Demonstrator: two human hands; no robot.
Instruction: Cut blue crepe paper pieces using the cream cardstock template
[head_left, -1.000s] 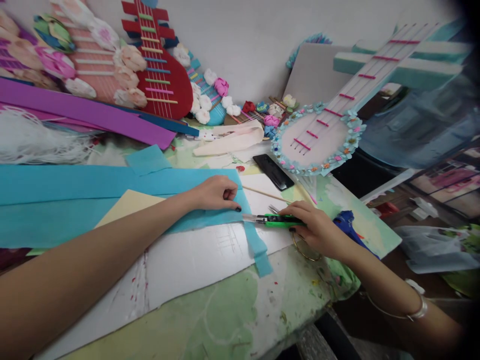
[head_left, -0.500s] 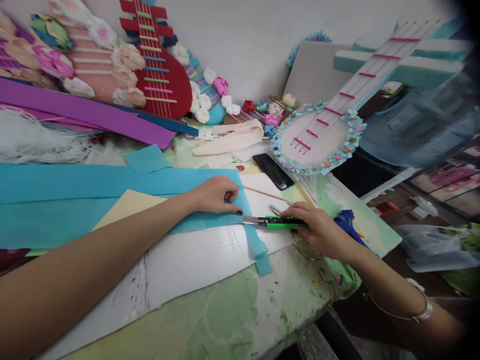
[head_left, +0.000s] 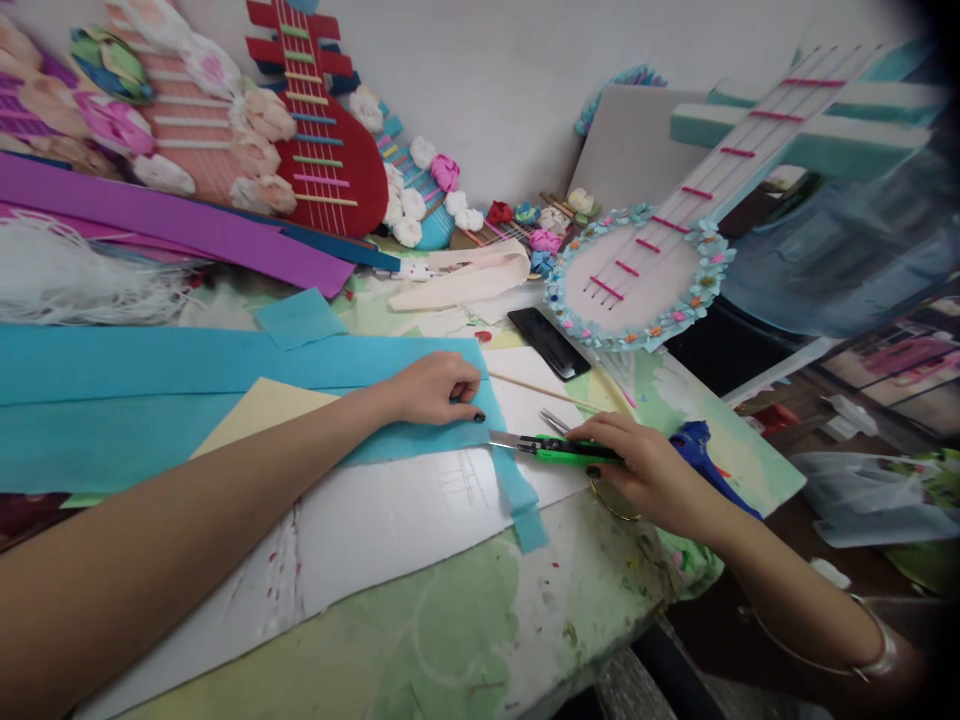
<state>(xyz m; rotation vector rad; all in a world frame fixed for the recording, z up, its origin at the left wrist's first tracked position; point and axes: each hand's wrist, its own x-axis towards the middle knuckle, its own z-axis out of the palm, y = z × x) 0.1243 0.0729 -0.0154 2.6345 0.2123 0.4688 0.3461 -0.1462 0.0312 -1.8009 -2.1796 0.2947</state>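
My left hand [head_left: 439,388] rests with curled fingers on blue paper [head_left: 150,360], its thumb pressed near the paper's right edge. Whether anything is pinched in those fingers is hidden. In my right hand [head_left: 637,465] is a green utility knife [head_left: 566,450], its blade out and pointing left, the tip at the right part of the blue paper. A narrow blue strip [head_left: 517,500] hangs down from there over a white board [head_left: 390,530]. Scissors [head_left: 553,421] lie partly under my right hand, with a thin wooden stick [head_left: 540,388] just behind them.
Behind my hands lies a black phone [head_left: 549,342]. A flower-edged instrument model [head_left: 630,270] leans at the right, a red one [head_left: 330,160] at the back. A blue glue gun [head_left: 705,460] lies right of my right hand. Purple strips [head_left: 172,220] lie at the back left.
My right hand and the knife have shifted slightly right and down, the blade tip drawing a little away from my left thumb. My left hand stays in place on the paper.
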